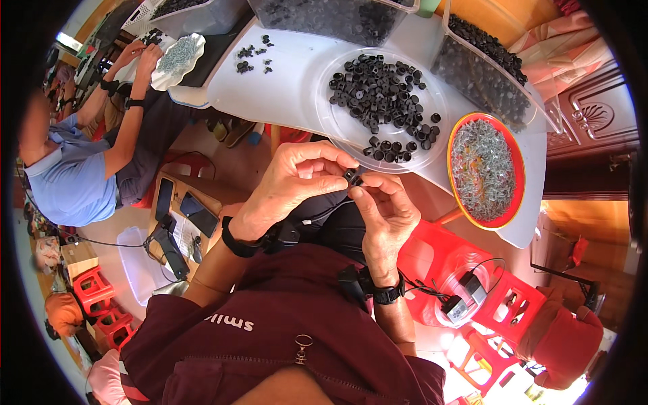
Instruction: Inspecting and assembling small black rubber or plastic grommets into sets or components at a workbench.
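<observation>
In front of my chest, both hands meet at a small black plastic part. My left hand pinches it between thumb and forefinger, the other fingers curled. On the other side, my right hand closes thumb and fingertips on the part's right end; the fingertips partly hide its shape. Just beyond my hands, a pile of black plastic caps lies on a clear round tray. Right of it, a red dish with a yellow rim holds many silvery screws.
Clear bins of black parts stand at the back and right of the white table, with loose black pieces nearby. At left, a co-worker in blue works beside a scalloped dish. A red stool is near my right arm.
</observation>
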A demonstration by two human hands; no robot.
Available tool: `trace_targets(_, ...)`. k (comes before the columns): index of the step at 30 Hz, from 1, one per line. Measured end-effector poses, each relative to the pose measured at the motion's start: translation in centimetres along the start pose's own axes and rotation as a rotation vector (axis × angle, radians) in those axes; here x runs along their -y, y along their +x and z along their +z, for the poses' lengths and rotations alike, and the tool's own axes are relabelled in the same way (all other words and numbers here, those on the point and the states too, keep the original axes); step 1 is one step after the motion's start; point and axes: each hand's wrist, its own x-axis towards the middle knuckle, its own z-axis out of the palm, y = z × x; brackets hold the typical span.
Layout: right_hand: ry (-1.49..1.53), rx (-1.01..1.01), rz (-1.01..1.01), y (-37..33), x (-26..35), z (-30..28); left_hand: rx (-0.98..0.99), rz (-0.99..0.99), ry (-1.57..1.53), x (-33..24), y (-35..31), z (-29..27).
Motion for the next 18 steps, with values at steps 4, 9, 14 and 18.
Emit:
trace_targets(4,-0.017,0.000,-0.001,0.06,-0.07,-0.04,-0.003,-0.014,0.022,-0.10,0.05,0.00)
trace_targets(9,-0.052,-0.002,-0.014,0.02,-0.02,0.00,0.002,-0.018,0.037,-0.03,0.07,-0.09)
trace_targets(14,-0.096,0.003,-0.050,0.01,-0.08,0.13,0.024,0.003,0.046,0.11,0.05,-0.30)
trace_targets(18,-0.131,0.006,-0.067,-0.05,0.08,0.32,0.021,-0.007,0.024,0.05,-0.02,-0.34)
